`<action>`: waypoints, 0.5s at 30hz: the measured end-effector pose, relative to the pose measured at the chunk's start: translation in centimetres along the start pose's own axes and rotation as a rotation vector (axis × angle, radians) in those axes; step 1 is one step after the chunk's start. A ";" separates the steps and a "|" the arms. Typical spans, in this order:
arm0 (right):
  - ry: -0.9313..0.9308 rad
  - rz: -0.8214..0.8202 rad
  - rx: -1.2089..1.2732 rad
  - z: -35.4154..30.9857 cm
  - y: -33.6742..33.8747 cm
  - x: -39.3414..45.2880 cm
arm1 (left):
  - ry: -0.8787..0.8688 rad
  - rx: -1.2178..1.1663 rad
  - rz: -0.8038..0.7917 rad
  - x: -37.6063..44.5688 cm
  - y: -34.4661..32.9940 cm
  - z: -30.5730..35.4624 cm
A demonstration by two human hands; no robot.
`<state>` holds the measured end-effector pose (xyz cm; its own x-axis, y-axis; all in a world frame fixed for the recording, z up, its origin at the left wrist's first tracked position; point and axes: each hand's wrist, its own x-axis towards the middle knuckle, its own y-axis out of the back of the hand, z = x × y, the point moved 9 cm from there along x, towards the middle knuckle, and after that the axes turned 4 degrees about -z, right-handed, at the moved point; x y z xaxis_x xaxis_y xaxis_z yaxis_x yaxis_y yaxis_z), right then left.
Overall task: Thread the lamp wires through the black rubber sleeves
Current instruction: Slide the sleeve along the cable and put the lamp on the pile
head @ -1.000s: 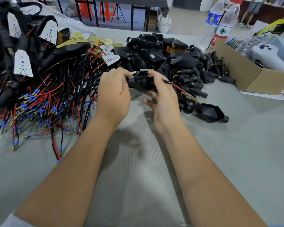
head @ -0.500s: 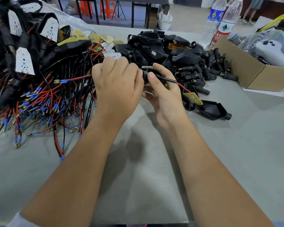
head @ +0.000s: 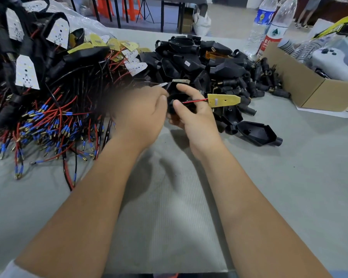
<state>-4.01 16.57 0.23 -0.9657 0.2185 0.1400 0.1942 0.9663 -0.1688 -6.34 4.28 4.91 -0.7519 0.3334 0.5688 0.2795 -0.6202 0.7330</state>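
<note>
My right hand [head: 195, 117] grips a black rubber sleeve [head: 174, 91] above the grey table, thumb and forefinger pinched at its mouth. A red wire [head: 195, 101] runs out of it to a yellow lamp board [head: 223, 100] that hangs to the right. My left hand [head: 141, 115] is curled against the sleeve's left side; its fingertips are blurred, and what they hold at that end is hidden. A heap of black sleeves [head: 199, 59] lies just behind my hands.
A big tangle of red and black wires [head: 48, 121] with blue ends and lamp boards fills the left. A single sleeve [head: 257, 133] lies to the right. A cardboard box [head: 309, 85] and two water bottles [head: 269, 25] stand at the back right.
The lamp board has swung up from low on the table to level with my right hand. My left hand has slid left, uncovering the sleeve.
</note>
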 end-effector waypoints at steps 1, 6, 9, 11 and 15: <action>0.005 0.004 -0.047 0.0 0.0 -0.1 | 0.025 -0.152 -0.053 0.0 -0.7 0.1; 0.013 -0.013 -0.186 -0.1 -0.2 -0.2 | 0.249 -0.117 -0.215 -0.6 -3.1 -2.9; 0.029 0.000 -0.313 -0.2 -0.4 -0.3 | 0.213 -0.049 -0.308 -0.7 -4.0 -2.8; 0.064 0.020 -0.414 -0.4 -0.1 -0.3 | 0.184 -0.052 -0.309 -0.7 -4.0 -2.3; 0.088 0.103 -0.465 -0.8 0.8 -0.6 | 0.178 -0.067 -0.281 -0.6 -3.6 -2.1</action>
<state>-3.19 17.29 0.78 -0.9232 0.3074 0.2308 0.3637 0.8931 0.2649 -8.13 4.82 1.16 -0.8880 0.3725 0.2696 0.0110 -0.5689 0.8223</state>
